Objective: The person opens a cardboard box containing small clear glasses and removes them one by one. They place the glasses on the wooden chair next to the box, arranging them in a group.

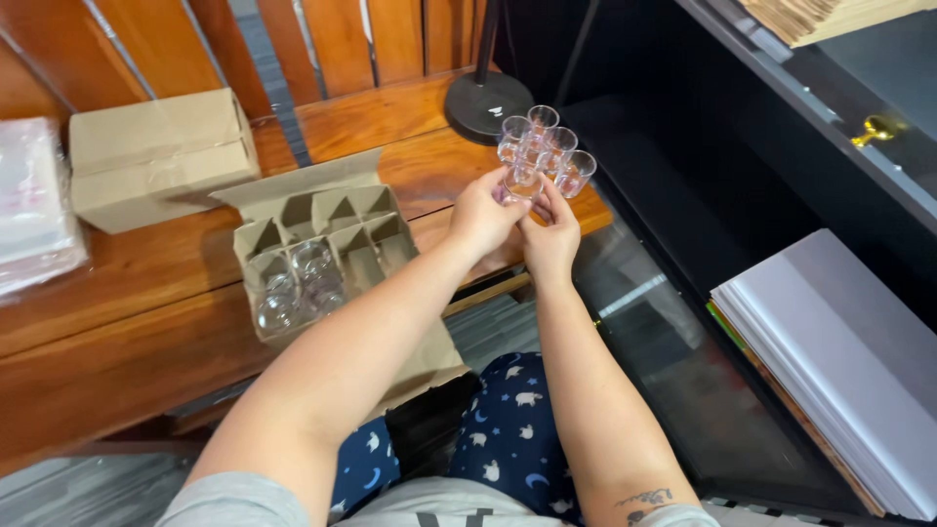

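Observation:
Both my hands meet at the right end of a wooden bench (146, 283). My left hand (481, 213) and my right hand (549, 237) together pinch one small clear glass (520, 182) just above the wood. Right behind it stands a cluster of several more small clear glasses (547, 141). To the left lies an open cardboard box (322, 249) with divider cells; three glasses (293, 288) still sit in its near-left cells, and the other cells look empty.
A closed cardboard box (161, 156) and a plastic-wrapped packet (34, 205) sit at the bench's left. A black round lamp base (485, 102) stands behind the glasses. A dark shelf unit with stacked white boards (839, 361) is on the right.

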